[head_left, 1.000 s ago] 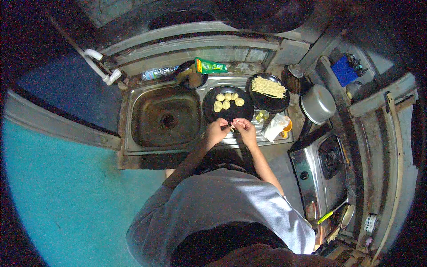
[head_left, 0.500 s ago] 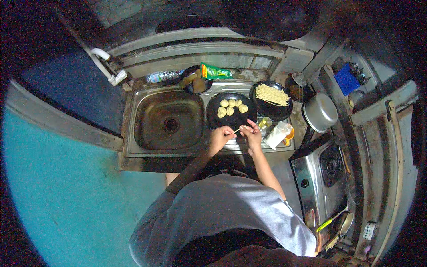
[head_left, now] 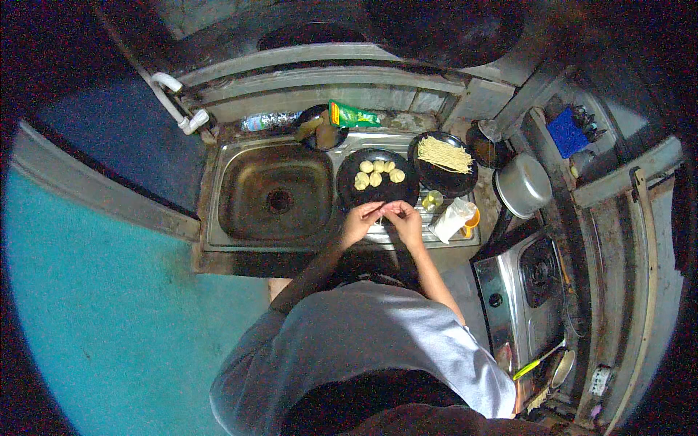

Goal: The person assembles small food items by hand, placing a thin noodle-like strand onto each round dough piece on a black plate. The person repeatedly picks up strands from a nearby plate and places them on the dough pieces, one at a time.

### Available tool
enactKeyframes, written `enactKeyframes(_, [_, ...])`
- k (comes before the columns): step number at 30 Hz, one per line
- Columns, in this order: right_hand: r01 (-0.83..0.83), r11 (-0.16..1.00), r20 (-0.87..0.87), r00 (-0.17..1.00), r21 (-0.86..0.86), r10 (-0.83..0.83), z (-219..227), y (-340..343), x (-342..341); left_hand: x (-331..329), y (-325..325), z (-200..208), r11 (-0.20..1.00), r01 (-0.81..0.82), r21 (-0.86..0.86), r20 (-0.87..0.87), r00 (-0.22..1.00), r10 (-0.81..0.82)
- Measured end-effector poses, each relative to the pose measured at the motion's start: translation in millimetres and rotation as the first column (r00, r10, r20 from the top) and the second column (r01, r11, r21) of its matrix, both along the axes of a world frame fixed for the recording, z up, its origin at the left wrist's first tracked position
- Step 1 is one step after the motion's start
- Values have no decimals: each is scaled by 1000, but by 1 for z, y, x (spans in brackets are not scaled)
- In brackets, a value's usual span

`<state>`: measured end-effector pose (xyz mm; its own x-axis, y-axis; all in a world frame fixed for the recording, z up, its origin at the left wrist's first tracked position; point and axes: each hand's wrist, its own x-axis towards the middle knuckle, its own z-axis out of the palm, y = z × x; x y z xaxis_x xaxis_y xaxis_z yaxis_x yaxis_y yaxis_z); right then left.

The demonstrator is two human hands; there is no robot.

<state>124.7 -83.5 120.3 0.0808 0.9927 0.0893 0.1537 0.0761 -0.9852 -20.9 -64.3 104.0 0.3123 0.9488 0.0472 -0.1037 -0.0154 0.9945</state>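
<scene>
My left hand [head_left: 356, 224] and my right hand [head_left: 405, 222] meet fingertip to fingertip at the near rim of a black plate [head_left: 347, 192]. Both are closed in a pinch on a thin pale dough strip [head_left: 381, 220]. Fingers hide most of it; a small sliver shows below them. Several small pale dough knots [head_left: 396, 175] lie on the plate's far half. To its right, a second black plate [head_left: 445, 187] bears a heap of long, thin pale strips [head_left: 443, 155].
Left of the plates is a steel sink basin [head_left: 280, 174]. A small glass [head_left: 432, 200], a white bag [head_left: 454, 220] and an orange cup [head_left: 474, 217] stand right of my hands. A silver pot [head_left: 523, 184] and gas stove [head_left: 520, 283] are farther right. Behind lies a green packet [head_left: 354, 115].
My hands have drawn together, and my right fingers have folded inward. The pale strip, visible between the fingertips before, is now mostly covered. The plates have not moved.
</scene>
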Motion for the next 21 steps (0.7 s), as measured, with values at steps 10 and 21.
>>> enactKeyframes(10, [-36, 993, -411, 912, -116, -15, 10, -3, -5, -5, 4, -10, 992, 82, -96, -15, 996, -84])
enactKeyframes(21, [-106, 939, -545, 833, -328, -96, 5, -1, 4, -7, 1, -1, 993, 116, -16, -46, 992, -117])
